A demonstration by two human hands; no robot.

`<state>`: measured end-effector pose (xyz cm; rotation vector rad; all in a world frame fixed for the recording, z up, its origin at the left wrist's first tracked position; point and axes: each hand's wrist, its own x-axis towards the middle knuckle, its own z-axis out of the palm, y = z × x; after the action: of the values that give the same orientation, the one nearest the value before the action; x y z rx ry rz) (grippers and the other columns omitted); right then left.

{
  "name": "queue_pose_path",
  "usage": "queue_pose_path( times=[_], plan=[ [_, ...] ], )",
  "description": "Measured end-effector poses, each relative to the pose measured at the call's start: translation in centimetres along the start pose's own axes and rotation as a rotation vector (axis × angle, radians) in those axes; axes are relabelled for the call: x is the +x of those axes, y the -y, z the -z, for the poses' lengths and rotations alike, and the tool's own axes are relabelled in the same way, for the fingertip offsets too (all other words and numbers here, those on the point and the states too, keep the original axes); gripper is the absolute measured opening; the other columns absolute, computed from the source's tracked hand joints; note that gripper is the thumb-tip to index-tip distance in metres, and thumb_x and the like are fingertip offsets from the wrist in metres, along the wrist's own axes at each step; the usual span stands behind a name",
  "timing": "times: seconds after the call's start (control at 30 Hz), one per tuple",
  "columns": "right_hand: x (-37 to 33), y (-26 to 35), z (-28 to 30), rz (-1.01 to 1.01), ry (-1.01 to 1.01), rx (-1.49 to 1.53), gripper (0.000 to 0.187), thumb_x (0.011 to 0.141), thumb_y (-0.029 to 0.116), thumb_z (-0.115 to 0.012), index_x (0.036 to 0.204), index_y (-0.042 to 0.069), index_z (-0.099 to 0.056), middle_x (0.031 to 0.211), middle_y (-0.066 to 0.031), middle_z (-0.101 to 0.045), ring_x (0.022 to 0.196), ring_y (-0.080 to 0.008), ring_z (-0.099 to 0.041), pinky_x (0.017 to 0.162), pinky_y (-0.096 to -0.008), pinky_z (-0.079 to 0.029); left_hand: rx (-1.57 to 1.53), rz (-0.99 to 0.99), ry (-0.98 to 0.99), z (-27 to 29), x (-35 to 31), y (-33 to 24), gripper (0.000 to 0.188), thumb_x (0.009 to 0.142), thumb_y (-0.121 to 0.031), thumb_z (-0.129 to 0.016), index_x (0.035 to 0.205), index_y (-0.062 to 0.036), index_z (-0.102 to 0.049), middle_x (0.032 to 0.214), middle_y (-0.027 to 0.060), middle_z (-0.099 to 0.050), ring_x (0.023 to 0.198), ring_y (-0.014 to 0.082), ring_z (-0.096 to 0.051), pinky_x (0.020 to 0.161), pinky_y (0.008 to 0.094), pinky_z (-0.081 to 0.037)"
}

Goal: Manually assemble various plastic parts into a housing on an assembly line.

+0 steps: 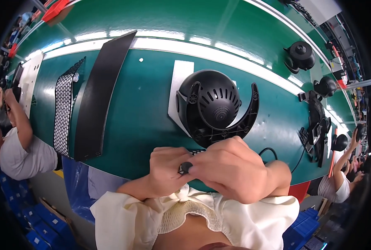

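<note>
My left hand (pixel 168 171) and my right hand (pixel 237 170) are closed and meet close in front of my chest. Between their fingertips is a small dark round piece (pixel 186 167), pinched from both sides; its exact kind is too small to tell. A bit of black-and-white patterned strip (pixel 197 152) shows just beyond my fingers, the rest hidden. Directly past my hands sits a black ball-shaped housing (pixel 219 102) with slots and small holes. A black crescent-shaped bracket (pixel 245 125) curves around its near side.
Left on the green table (pixel 139 108) lie a long black panel (pixel 100 96) and a black strip with white dots (pixel 63 110). A white plate (pixel 179 83) is under the housing. Black parts (pixel 317 121) and a thin cable (pixel 269 151) lie right. Other people work at both sides.
</note>
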<state>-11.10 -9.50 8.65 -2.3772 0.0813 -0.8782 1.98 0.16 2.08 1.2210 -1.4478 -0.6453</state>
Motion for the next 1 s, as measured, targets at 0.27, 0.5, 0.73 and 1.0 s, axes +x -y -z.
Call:
queue_pose_path(
  times=[0.27,0.5,0.73,1.0],
  plan=[
    [-0.2,-1.3,0.3,-0.027,0.212,0.282,0.017,0.061,-0.002,-0.062,0.077,-0.003,-0.059,0.074,-0.0116,-0.058,0.062,-0.0195,-0.055,0.054,-0.0254,-0.042,-0.013,0.031,-0.075,-0.3,0.4,0.4,0.028,0.055,-0.014,-0.071,0.074,0.0001,-0.057,0.061,0.0086,-0.054,0.045,0.0236,-0.048,0.041,0.0304,-0.036],
    [3.9,-4.9,1.1,-0.468,-0.087,0.400,0.035,0.070,-0.011,-0.056,0.100,-0.003,-0.040,0.078,-0.0071,-0.054,0.065,-0.0062,-0.047,0.057,-0.0166,-0.035,0.248,-0.113,-0.242,0.1,1.3,0.2,0.022,0.061,-0.023,-0.072,0.071,-0.0077,-0.060,0.112,0.0170,-0.042,0.100,0.0313,-0.042,0.082,0.0389,-0.035],
    [3.6,-5.3,0.6,-0.422,-0.032,0.318,0.033,0.070,-0.011,-0.056,0.099,-0.004,-0.041,0.077,-0.0068,-0.056,0.062,-0.0048,-0.046,0.054,-0.0150,-0.034,-0.022,-0.055,-0.130,-0.1,1.6,0.7,0.027,0.067,-0.023,-0.069,0.066,-0.0006,-0.054,0.128,0.0267,-0.028,0.120,0.0417,-0.026,0.096,0.0434,-0.026],
    [4.3,-4.6,0.0,-0.385,-0.068,0.128,0.028,0.065,-0.012,-0.058,0.089,-0.001,-0.049,0.074,-0.0050,-0.058,0.060,-0.0057,-0.049,0.052,-0.0156,-0.034,-0.049,-0.018,-0.159,-0.3,1.4,0.9,0.028,0.066,-0.021,-0.069,0.064,0.0015,-0.052,0.126,0.0273,-0.030,0.119,0.0407,-0.028,0.095,0.0420,-0.028]
  ],
)
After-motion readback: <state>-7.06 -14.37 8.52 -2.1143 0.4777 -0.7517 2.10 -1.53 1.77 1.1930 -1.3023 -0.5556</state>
